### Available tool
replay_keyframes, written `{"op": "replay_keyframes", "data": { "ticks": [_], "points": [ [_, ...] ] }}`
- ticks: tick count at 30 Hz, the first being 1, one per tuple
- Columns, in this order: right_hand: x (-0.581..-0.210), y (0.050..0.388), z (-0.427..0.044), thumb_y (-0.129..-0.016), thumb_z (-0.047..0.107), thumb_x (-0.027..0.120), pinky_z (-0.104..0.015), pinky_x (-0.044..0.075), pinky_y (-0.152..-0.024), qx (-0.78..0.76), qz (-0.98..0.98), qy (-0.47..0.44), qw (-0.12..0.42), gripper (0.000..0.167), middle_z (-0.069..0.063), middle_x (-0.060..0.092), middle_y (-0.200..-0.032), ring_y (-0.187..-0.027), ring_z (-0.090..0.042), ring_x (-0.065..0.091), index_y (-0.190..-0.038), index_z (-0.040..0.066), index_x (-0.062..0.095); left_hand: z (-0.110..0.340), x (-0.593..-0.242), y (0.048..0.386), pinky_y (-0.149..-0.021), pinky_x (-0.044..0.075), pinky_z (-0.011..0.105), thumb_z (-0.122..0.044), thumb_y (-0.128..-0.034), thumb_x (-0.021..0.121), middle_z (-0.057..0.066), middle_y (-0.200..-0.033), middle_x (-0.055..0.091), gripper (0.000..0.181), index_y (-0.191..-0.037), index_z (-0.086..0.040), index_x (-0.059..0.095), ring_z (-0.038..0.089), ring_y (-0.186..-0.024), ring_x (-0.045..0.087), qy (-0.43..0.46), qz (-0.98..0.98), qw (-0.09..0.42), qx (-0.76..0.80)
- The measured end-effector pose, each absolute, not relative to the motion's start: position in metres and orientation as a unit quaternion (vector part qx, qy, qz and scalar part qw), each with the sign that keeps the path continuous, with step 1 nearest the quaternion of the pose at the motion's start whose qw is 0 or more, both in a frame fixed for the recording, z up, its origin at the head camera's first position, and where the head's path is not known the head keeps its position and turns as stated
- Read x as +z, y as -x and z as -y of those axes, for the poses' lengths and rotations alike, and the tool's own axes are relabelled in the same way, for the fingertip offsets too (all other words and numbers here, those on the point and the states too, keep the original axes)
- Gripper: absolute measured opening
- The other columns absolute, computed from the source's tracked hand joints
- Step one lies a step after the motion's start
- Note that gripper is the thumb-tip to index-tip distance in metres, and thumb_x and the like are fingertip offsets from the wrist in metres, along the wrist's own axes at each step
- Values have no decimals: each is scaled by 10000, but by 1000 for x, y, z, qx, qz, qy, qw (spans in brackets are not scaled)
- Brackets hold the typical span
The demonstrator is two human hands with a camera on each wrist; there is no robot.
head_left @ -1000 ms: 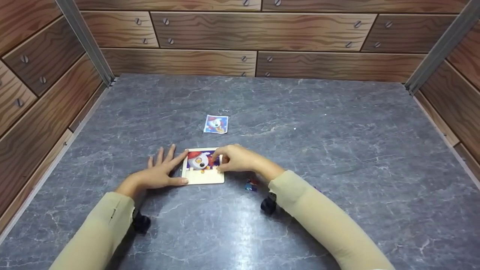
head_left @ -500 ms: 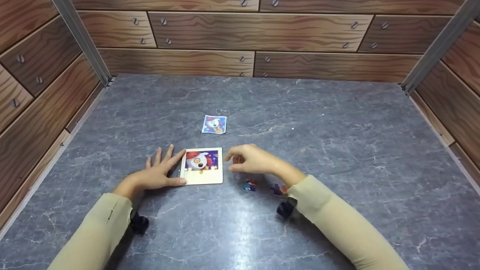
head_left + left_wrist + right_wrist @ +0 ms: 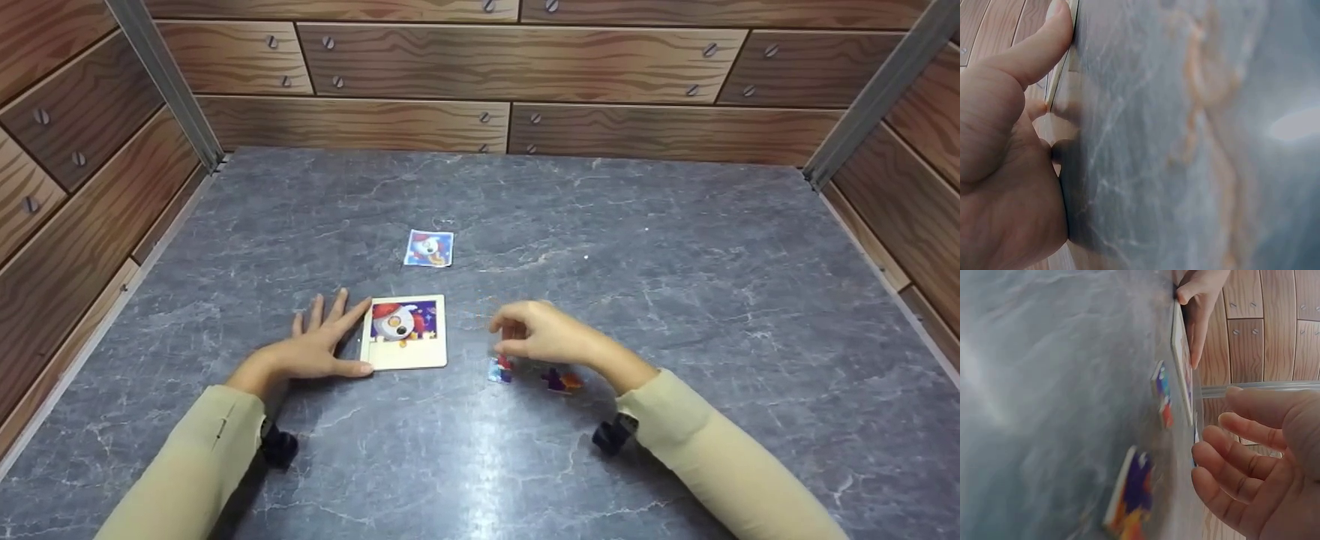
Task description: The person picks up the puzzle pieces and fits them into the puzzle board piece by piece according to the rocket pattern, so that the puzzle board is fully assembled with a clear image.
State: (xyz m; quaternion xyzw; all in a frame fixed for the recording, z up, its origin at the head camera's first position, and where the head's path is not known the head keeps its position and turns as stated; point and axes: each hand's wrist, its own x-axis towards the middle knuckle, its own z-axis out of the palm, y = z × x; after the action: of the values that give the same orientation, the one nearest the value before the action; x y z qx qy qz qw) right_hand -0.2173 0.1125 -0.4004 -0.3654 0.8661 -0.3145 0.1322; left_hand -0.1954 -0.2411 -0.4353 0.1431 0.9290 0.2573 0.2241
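A cream puzzle tray (image 3: pixel 409 355) lies flat on the table, its far part filled with joined pieces (image 3: pixel 397 321) picturing a white cartoon character in a red hat. My left hand (image 3: pixel 319 349) rests at the tray's left edge, fingers spread, thumb and forefinger touching it. To the tray's right, my right hand (image 3: pixel 544 334) hovers above the table with loosely bent fingers and nothing between them. Just below its fingertips lies a blue and red puzzle piece (image 3: pixel 500 369). A purple and orange puzzle piece (image 3: pixel 562 380) lies further right, also seen loose in the right wrist view.
A small square picture card (image 3: pixel 430 248) with a similar character lies beyond the tray. Wood-patterned walls (image 3: pixel 517 64) enclose the grey marbled table (image 3: pixel 675 262) at the back and sides. Black wrist cameras (image 3: pixel 615 433) hang under both sleeves.
My right hand has drawn back from the tray to the right, stopping over the blue and red piece and uncovering the purple and orange one. The left hand has stayed at the tray's edge.
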Motion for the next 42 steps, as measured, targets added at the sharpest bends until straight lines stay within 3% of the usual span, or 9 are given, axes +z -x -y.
{"op": "replay_keyframes", "data": {
  "ticks": [14,31,42],
  "points": [
    [-410,203,-126,-827,172,710,-249,495,-681,-305,-870,363,138,159,16,634,-824,-746,-106,593,-924,57,659,242,-434,194,-964,-211,622,-603,-778,625,142,-1510,-225,1012,-1511,-246,25,392,-1304,-304,-150,-930,222,251],
    [-417,195,-119,-725,257,790,-339,426,-782,-238,-905,327,128,283,30,502,-895,-879,-156,465,-899,110,622,241,-435,195,-961,-190,644,-594,-785,625,148,-1512,-216,999,-1511,-240,37,394,-1308,-296,-149,-928,223,257],
    [-417,196,-115,-752,244,759,-329,424,-790,-228,-902,342,135,249,38,491,-891,-863,-144,458,-896,114,602,241,-432,194,-961,-196,640,-592,-789,622,157,-1510,-218,994,-1511,-234,40,404,-1303,-299,-151,-928,224,256]
  ]
}}
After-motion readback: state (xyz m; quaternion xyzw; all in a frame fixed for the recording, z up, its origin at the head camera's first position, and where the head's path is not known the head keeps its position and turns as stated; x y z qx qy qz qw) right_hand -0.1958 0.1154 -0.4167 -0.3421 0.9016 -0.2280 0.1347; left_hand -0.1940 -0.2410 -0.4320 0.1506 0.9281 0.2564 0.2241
